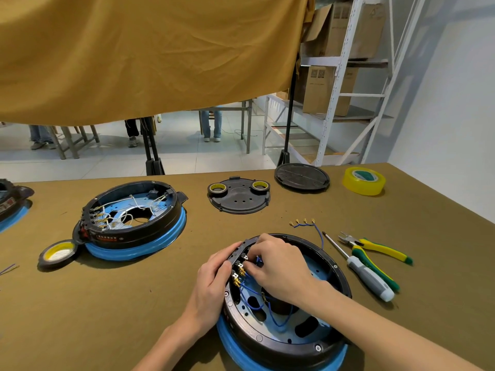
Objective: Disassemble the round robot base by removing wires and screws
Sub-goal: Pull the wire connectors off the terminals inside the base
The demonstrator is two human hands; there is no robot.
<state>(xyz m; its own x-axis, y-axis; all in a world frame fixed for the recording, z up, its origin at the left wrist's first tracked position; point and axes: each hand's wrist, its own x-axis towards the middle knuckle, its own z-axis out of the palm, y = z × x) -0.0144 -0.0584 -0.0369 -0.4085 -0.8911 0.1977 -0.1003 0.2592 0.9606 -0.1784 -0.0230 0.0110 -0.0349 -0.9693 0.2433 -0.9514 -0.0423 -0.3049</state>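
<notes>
The round robot base point(292, 317) is seen at the near edge of the table point(166, 285), its blue lower ring cut off by the bottom of the picture. Bare table surface lies open to its left, as far as a second opened base point(134, 220) and a roll of dark tape point(57, 254) set near the left side. To the right, room is narrower: a screwdriver point(360, 269) and green-and-yellow cutters point(375, 253) lie just beside the rim. A loose blue wire harness point(308, 226) with gold terminals lies behind the base, and further back two dark cover plates point(238, 199) point(302, 178) and a yellow tape roll point(363, 181) are placed near the far edge.

The left hand point(214, 279) is wrapped around the outer left wall of the base, fingers curled over the rim. The right hand point(278, 263) is reached inside the base, its fingers point(249, 267) drawn narrowly together at the row of terminals; blue wires point(251, 290) run out from beneath them, but whether a connector is actually pinched cannot be told.
</notes>
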